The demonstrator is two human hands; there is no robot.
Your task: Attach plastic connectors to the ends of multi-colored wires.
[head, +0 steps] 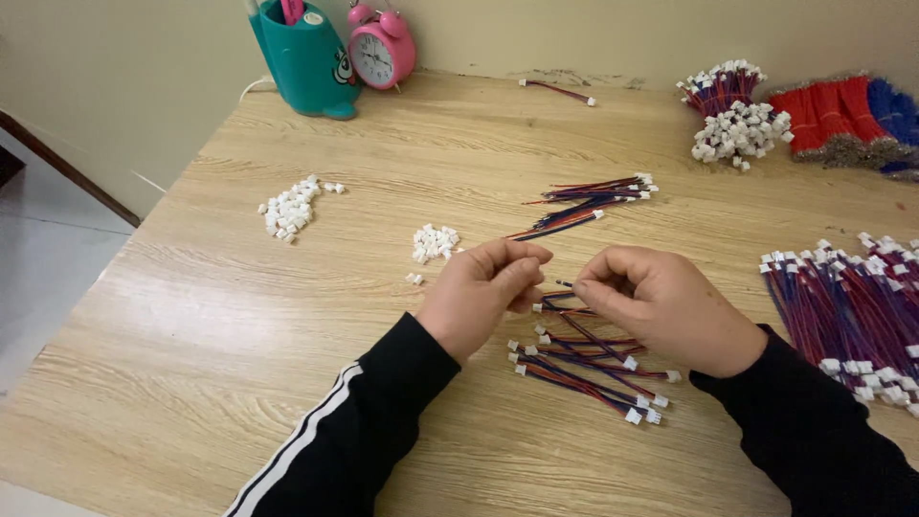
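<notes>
thin red-and-blue wire point(565, 284) with bare tip, pinched between closed left hand point(488, 292) and right hand point(665, 306).

1. I see a thin red-and-blue wire lead point(565, 284) held level between my two hands, just above the wooden tabletop's middle, nearer its front edge.
2. Directly beneath lies a loose pile of red-and-blue leads point(589, 369) with small white plug ends, fanned toward the front edge.
</notes>
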